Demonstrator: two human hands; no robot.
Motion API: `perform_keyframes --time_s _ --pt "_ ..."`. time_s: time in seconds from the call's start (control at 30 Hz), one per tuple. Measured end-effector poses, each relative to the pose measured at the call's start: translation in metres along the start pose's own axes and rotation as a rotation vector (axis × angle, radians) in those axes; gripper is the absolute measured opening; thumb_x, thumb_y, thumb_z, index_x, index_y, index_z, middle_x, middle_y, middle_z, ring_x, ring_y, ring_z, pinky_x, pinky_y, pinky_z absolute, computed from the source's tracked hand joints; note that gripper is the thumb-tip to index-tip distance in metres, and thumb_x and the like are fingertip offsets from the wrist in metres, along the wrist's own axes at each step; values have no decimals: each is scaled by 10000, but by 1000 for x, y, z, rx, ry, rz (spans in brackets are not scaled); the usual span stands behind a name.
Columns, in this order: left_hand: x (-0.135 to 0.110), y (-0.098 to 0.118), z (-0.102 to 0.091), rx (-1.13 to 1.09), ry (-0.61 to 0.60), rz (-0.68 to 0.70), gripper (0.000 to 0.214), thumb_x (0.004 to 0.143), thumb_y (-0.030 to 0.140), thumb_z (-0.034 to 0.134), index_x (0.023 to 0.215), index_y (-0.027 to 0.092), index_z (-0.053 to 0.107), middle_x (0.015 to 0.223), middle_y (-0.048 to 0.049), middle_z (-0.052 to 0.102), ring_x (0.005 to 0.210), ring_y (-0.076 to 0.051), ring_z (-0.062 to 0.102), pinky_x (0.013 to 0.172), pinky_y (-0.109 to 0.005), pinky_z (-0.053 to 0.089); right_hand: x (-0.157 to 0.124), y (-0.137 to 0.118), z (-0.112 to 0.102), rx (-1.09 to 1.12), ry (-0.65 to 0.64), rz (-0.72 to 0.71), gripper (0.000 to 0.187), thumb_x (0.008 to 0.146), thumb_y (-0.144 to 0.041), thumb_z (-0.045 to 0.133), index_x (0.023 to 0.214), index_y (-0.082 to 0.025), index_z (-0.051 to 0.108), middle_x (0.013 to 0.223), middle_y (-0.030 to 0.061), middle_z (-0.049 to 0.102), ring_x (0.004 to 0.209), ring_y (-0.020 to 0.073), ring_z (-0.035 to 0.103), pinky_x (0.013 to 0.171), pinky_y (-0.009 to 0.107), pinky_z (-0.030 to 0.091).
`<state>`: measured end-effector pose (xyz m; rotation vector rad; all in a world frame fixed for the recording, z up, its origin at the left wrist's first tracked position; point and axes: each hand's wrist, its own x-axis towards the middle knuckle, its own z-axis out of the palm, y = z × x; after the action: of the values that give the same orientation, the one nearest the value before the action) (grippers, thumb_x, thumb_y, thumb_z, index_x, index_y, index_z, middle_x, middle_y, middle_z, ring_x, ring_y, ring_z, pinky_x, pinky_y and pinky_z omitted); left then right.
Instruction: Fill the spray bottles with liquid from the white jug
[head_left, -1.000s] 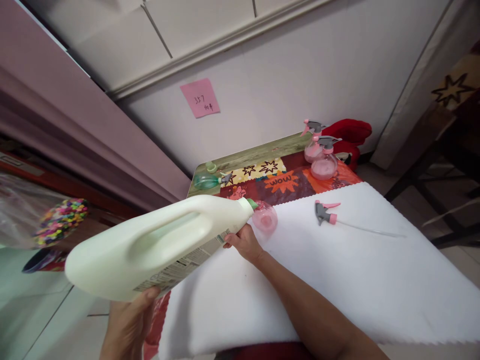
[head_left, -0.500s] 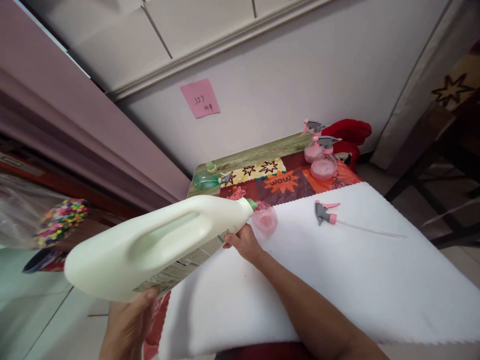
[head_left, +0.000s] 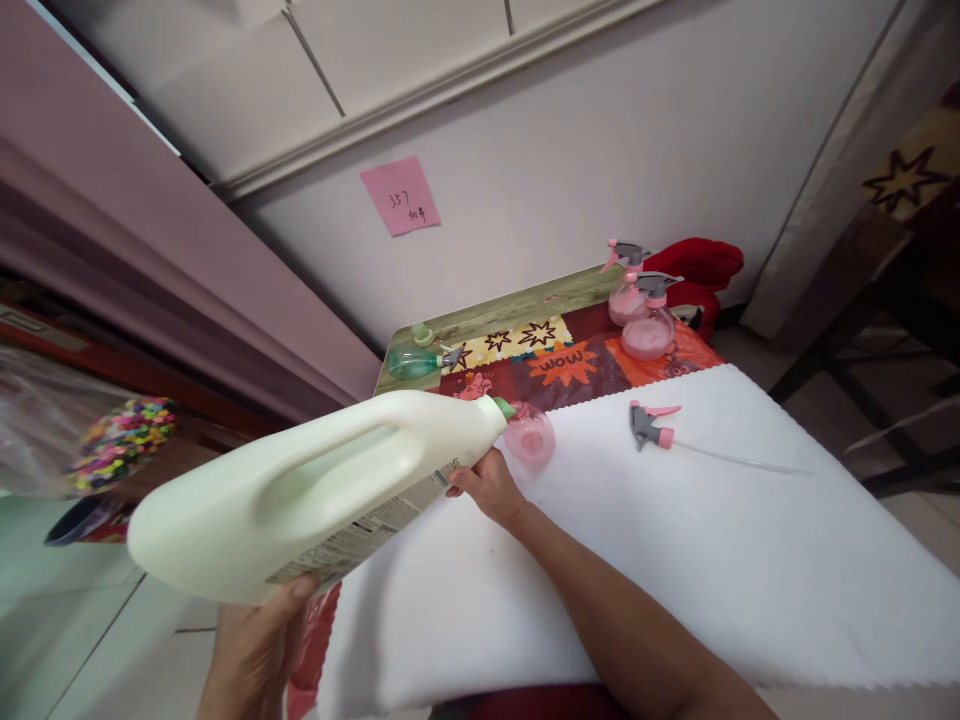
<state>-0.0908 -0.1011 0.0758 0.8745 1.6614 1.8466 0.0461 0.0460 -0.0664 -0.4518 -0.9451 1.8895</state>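
Observation:
A large pale green jug (head_left: 315, 490) lies tilted on its side in the air, its neck pointing at a small round pink bottle (head_left: 531, 436) on the white cloth (head_left: 675, 560). My left hand (head_left: 255, 650) supports the jug's base from below, fingers wrapped on it. My right hand (head_left: 489, 486) is closed under the jug's neck, right beside the pink bottle; whether it also touches the bottle is hidden. A loose pink and grey spray head with a long tube (head_left: 652, 428) lies on the cloth to the right.
Two pink spray bottles (head_left: 643, 315) stand at the table's far right by a red object (head_left: 701, 265). A green bottle (head_left: 416, 360) lies at the far left on the patterned cloth. A pink note (head_left: 400, 196) hangs on the wall. A chair (head_left: 885, 300) is at right.

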Motion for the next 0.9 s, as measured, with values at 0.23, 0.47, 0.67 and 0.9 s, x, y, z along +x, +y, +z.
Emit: perform_keyframes --time_s 0.23,0.47,0.67,0.9 --pt "1 -2 -1 -1 23 10 905 443 225 951 1298 254 656 1068 -57 786 1093 -369 711 869 -452 654 0 0 0 -21 4 -4 550 597 -559 872 900 -124 724 727 42 707 568 154 638 522 290 576" --pt "0 2 3 33 24 -18 919 413 282 970 1280 301 666 1053 -42 793 1134 -396 691 894 -497 646 -1 -3 1 -19 1 -3 478 609 -532 863 828 -137 706 682 21 681 547 139 617 524 286 577" --pt "-1 2 2 49 29 10 948 423 263 961 1316 305 648 1078 -31 790 1158 -385 685 928 -482 633 -1 -1 1 -8 5 0 515 607 -540 865 878 -128 717 721 32 696 577 146 626 534 290 583" --pt "-3 3 3 51 49 -10 896 414 288 966 1261 291 672 1089 -22 792 1179 -391 670 922 -467 636 -1 0 1 -22 3 -1 555 589 -599 869 838 -129 711 691 31 690 553 143 625 527 281 579"
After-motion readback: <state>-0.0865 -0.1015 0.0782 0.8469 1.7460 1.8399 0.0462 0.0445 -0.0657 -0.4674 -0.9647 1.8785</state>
